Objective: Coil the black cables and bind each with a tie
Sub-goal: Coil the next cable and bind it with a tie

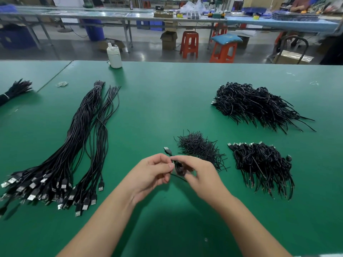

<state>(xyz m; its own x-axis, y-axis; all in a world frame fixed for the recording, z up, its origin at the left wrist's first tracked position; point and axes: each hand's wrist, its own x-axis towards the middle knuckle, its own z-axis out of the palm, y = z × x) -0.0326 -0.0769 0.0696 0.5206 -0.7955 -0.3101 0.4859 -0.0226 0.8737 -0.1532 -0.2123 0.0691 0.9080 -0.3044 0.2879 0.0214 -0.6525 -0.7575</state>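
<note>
From the head view I see both hands meeting low in the centre of the frame, above the green table (167, 101). My left hand (152, 173) pinches the coiled cable (179, 168) with curled fingers, and my right hand (198, 175) grasps the same coil from the other side; its USB plug (167, 150) sticks up just above the left fingers, and a thin black tail runs out below the coil.

Open green surface lies in the middle of the frame between the piles, and more of it along the bottom edge around my forearms. The table's far edge runs across the upper third of the frame; a seam cuts diagonally at upper left.

At left lies a long bundle of straight cables (79, 138), plugs fanned toward the lower left corner, bound near its top. Just right of my hands sits a heap of short ties (200, 148). Farther right, a pile of coiled cables (263, 164), and above it a bigger pile (254, 104). A white bottle (114, 56) stands at the far edge, and another bundle (16, 89) crosses the left edge.

Beyond the table are a grey floor, orange stools (189, 44), cardboard boxes and long workbenches.
</note>
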